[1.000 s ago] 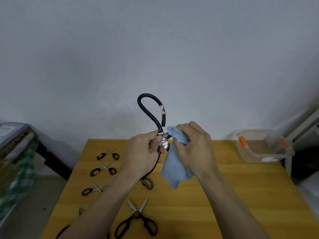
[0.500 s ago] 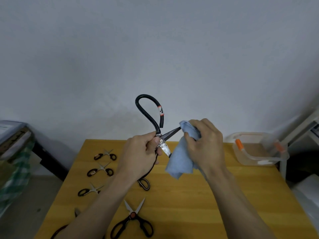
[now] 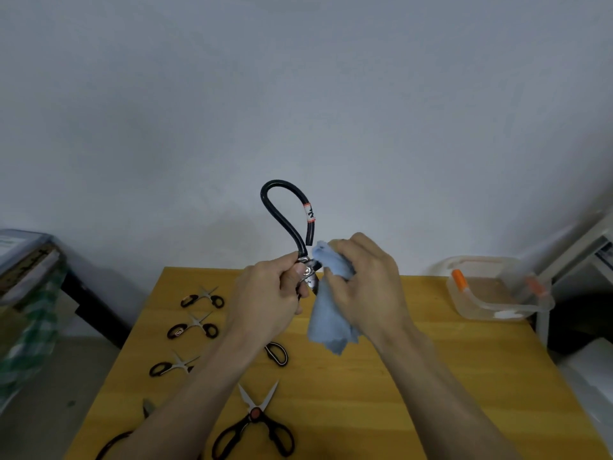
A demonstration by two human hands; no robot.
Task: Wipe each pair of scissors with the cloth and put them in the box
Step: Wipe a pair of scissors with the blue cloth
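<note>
Head view, looking down over the yellow table (image 3: 431, 376), and both hands are up above its far half. Left hand (image 3: 265, 300) is curled tight around the pivot of the big black-handled scissors (image 3: 282, 214), one long looped handle rising well above the fist, the other loop dropping below the wrist and showing near the table at (image 3: 277, 353). Right hand (image 3: 365, 287), just beside the left, has its fingers and thumb bunched around the blue cloth (image 3: 331, 323), which is pressed against the scissors right at the pivot; the blades are hidden in the cloth and behind the fingers, and the loose end of the cloth hangs down below the palm.

Over on the table's left side, a column of three small scissors: far pair (image 3: 202, 297), middle pair (image 3: 194, 328), near pair (image 3: 172, 365), all lying flat with blades apart. Closer to the table's near edge, kitchen shears (image 3: 253, 426) lie with blades spread wide, and one more dark handle (image 3: 112, 443) peeks out beside the left forearm.

At the table's far right corner sits the clear plastic box (image 3: 497, 290) with orange clips, well apart from both hands.
</note>
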